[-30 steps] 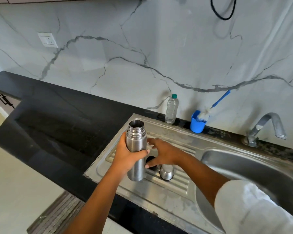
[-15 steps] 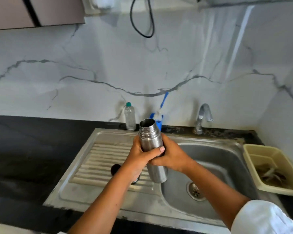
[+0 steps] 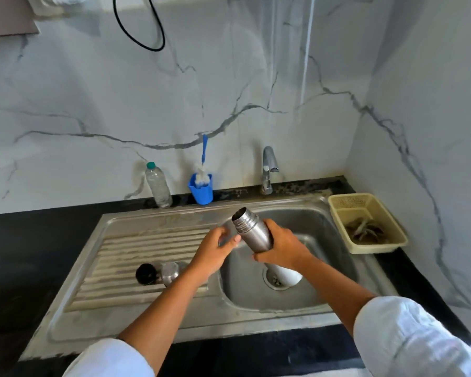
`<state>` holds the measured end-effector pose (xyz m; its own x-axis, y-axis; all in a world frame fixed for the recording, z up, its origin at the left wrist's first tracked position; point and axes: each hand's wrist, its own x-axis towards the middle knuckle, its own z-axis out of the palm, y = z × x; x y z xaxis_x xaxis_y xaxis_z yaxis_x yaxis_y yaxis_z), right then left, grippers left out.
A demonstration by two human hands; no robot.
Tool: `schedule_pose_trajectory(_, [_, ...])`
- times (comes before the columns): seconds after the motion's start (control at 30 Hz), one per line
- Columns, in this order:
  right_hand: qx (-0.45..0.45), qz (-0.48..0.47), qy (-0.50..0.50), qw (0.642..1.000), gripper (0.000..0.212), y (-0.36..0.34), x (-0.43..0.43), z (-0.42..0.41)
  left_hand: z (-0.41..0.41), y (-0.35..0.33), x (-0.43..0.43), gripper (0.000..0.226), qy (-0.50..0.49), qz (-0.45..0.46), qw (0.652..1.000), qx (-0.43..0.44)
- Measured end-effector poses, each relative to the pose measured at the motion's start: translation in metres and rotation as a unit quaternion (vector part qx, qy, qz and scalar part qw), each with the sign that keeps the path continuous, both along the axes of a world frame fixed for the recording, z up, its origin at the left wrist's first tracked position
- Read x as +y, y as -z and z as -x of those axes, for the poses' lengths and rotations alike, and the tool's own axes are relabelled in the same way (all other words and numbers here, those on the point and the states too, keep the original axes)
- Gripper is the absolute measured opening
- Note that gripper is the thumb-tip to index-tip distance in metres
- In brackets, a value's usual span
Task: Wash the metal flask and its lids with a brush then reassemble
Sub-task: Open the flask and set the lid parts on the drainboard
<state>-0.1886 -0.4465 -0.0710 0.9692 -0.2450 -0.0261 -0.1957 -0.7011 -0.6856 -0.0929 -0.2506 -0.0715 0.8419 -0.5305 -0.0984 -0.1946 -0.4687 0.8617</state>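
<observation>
Over the sink (image 3: 325, 229) basin, the right hand (image 3: 283, 248) grips the tilted metal flask (image 3: 252, 232), its fingers hiding the middle. Just left of it, the left hand (image 3: 215, 254) is loosely curled and holds nothing; whether its thumb touches the flask is unclear. Left, on the draining board (image 3: 136, 248), lie the black lid (image 3: 146, 274) and the metal lid (image 3: 170, 273), which is partly behind the left wrist.

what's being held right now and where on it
The right hand grips the metal flask round its body, below the threaded neck. The left hand beside it grips nothing.
</observation>
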Motion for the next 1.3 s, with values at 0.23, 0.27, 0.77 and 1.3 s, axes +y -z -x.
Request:
schedule_pose_trajectory(0.23, [0.088, 0.144, -0.016, 0.986, 0.090, 0.005, -0.019, 0.001, -0.018, 0.022, 0.011, 0.075, 0.051, -0.264, 0.942, -0.200])
schedule_pose_trajectory(0.27, [0.097, 0.161, -0.019, 0.982, 0.091, 0.004, -0.020, 0.000, -0.018, 0.023, 0.012, 0.078, 0.061, -0.280, 0.934, -0.212])
schedule_pose_trajectory(0.77, [0.166, 0.309, -0.073, 0.934, 0.092, -0.006, -0.033, -0.009, -0.026, 0.032, 0.017, 0.109, 0.141, -0.331, 0.908, -0.216])
schedule_pose_trajectory(1.3, [0.181, 0.354, -0.095, 0.912, 0.092, -0.010, -0.040, -0.011, -0.024, 0.030, 0.014, 0.126, 0.174, -0.406, 0.863, -0.244])
